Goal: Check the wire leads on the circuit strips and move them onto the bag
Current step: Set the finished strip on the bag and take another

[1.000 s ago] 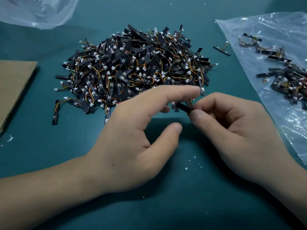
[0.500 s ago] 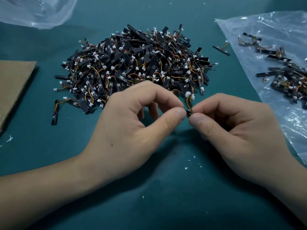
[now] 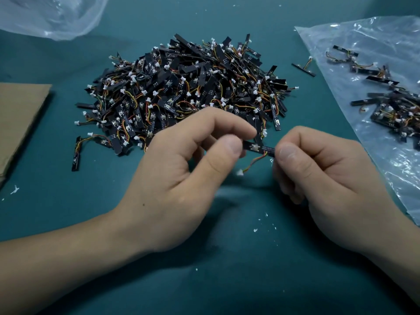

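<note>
A short black circuit strip (image 3: 258, 148) is held level just in front of the pile, face up. My left hand (image 3: 181, 176) pinches its left end between thumb and forefinger, and my right hand (image 3: 322, 178) pinches its right end. Its orange and yellow wire lead (image 3: 253, 163) hangs below, ending in a white connector. Behind the hands lies a large heap of black strips (image 3: 181, 92) with coloured leads. At the right, a clear plastic bag (image 3: 386, 155) lies flat with several strips (image 3: 395, 108) on it.
One stray strip (image 3: 303, 69) lies between the heap and the bag. A piece of brown cardboard (image 3: 16, 123) sits at the left edge, and a second crumpled clear bag (image 3: 52, 14) at the far left. White crumbs dot the teal cloth (image 3: 227, 280).
My hands have drawn apart, so the strip now shows its full length and face between them. Its wire lead has swung from above the strip to hanging below it.
</note>
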Demonstrator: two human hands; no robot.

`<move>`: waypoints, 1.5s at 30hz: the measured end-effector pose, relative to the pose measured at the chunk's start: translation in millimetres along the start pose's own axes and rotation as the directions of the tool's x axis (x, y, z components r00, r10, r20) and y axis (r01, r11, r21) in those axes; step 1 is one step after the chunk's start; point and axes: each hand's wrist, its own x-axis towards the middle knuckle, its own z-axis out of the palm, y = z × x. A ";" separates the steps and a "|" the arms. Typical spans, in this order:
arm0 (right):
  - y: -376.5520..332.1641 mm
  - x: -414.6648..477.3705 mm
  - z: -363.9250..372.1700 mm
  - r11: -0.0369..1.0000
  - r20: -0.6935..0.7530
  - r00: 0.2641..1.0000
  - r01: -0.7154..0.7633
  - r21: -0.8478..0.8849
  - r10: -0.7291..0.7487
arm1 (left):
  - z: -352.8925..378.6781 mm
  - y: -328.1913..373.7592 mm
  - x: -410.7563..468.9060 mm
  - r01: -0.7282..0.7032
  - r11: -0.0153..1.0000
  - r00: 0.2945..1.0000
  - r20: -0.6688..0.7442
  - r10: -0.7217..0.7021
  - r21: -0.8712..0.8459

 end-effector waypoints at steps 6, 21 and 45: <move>-3.3 -4.2 1.7 0.994 0.016 0.997 0.073 -0.083 -0.072 | 2.2 3.4 1.9 0.063 0.995 0.987 0.141 -0.075 0.082; -3.6 -3.6 0.2 0.993 0.093 0.994 0.063 -0.101 -0.054 | 2.0 7.7 0.1 0.051 0.992 0.985 0.156 -0.069 0.119; -6.2 -1.2 1.7 0.990 0.164 0.986 0.037 -0.134 -0.014 | 2.2 6.8 0.2 0.047 0.987 0.984 0.161 -0.072 0.154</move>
